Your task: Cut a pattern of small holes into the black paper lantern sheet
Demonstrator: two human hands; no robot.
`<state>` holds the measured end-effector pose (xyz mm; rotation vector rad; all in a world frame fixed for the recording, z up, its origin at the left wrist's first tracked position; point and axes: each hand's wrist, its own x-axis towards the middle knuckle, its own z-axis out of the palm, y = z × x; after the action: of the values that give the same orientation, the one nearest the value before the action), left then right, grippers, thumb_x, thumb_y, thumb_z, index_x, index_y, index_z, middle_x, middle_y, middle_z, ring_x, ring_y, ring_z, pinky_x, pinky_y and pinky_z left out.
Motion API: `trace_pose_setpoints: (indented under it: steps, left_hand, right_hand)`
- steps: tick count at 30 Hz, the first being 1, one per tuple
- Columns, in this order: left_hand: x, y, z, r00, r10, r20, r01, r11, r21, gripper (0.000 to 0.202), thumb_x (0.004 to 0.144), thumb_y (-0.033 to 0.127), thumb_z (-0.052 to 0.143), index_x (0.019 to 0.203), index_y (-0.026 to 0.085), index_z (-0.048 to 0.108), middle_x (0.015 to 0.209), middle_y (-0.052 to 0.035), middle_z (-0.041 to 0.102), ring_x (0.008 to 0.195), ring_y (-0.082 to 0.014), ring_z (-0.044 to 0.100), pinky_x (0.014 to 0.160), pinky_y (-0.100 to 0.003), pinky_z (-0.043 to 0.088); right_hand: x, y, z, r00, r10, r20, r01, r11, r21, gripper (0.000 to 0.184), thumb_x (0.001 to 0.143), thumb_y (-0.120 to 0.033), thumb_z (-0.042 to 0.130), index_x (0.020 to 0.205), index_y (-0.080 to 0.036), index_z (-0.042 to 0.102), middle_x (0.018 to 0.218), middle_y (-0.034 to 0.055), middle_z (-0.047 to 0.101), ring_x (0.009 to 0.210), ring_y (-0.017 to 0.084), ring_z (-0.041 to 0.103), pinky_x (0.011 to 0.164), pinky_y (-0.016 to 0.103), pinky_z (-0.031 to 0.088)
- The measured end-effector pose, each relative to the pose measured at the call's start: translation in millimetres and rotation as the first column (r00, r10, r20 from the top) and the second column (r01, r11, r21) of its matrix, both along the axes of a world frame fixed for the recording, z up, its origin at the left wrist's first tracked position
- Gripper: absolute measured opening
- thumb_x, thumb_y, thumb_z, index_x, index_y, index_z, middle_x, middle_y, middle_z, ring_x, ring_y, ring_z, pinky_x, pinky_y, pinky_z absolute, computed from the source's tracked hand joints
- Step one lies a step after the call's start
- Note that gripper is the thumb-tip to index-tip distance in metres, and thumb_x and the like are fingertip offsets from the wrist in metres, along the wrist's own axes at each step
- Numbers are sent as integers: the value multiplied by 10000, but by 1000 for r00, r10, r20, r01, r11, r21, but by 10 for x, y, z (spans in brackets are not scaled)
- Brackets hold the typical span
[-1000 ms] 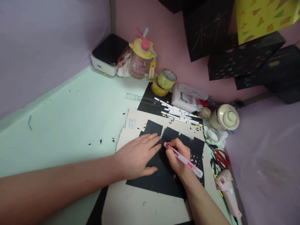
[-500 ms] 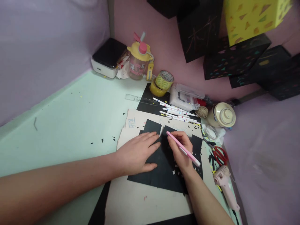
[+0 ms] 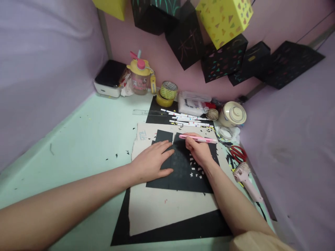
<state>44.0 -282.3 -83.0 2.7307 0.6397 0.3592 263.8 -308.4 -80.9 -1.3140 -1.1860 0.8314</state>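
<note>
My left hand (image 3: 154, 160) lies flat with fingers spread on a sheet of black paper (image 3: 180, 174), pressing its left part. The paper has tab-like flaps at its far edge and small cut-out shapes, stars among them, on its right. In my right hand (image 3: 199, 150) is a slim pink craft knife (image 3: 196, 138), held between thumb and fingers, lying nearly level over the paper's far right part. Its blade cannot be made out. Beneath the black paper lies a worn pale board (image 3: 149, 209).
White markers (image 3: 188, 118) lie beyond the board, near tape rolls (image 3: 169, 90), a ruler (image 3: 141, 112) and a plastic box (image 3: 192, 104). Red-handled scissors (image 3: 238, 153) and a glue gun (image 3: 246, 177) lie right. A drink bottle (image 3: 140, 76) stands behind. Decorated boxes (image 3: 225, 22) hang above.
The craft knife has swung from a slant to nearly level in my right hand, which has moved up off the cut-outs. The left hand stays on the paper. The view has shifted.
</note>
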Motion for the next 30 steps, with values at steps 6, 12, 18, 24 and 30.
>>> trace_pose_setpoints:
  steps: [6,12,18,24,30]
  left_hand:
    - [3,-6,17,1000,9,-20,-8,1000,7,612,850,507,582,1340,145,522,1485,-153,407,1389,-313,350,1131,-446,320]
    - [5,0,10,1000,4,-20,-4,999,36,615,850,514,573,1337,142,524,1470,-160,422,1386,-315,354,1126,-448,330]
    - [6,0,5,1000,0,-15,1,999,34,622,851,510,578,1339,128,520,1471,-170,418,1383,-320,358,1121,-453,337]
    - [10,1,-1,1000,-4,-5,4,999,32,622,852,514,577,1335,127,520,1466,-176,424,1387,-319,352,1126,-456,326]
    - [13,-4,5,1000,-3,-15,4,1000,29,626,856,517,570,1343,128,516,1469,-175,418,1392,-318,342,1130,-449,319]
  right_hand:
    - [24,-10,33,944,97,-315,-137,985,-106,97,729,-224,684,817,-183,683,625,-38,531,491,55,330,446,211,201]
    - [86,-24,23,991,111,-68,-123,970,-211,173,718,-244,673,883,-206,703,738,-16,645,547,83,433,502,219,312]
    - [41,-30,66,977,71,199,-39,986,-163,175,779,-278,597,865,-166,700,721,11,664,613,127,542,563,244,397]
    - [1,-50,69,945,155,289,-110,980,-165,139,818,-256,542,842,-166,645,647,2,660,577,127,576,548,234,424]
    - [9,-37,72,941,188,281,-142,974,-175,138,833,-267,545,826,-170,642,678,13,688,583,126,597,553,231,441]
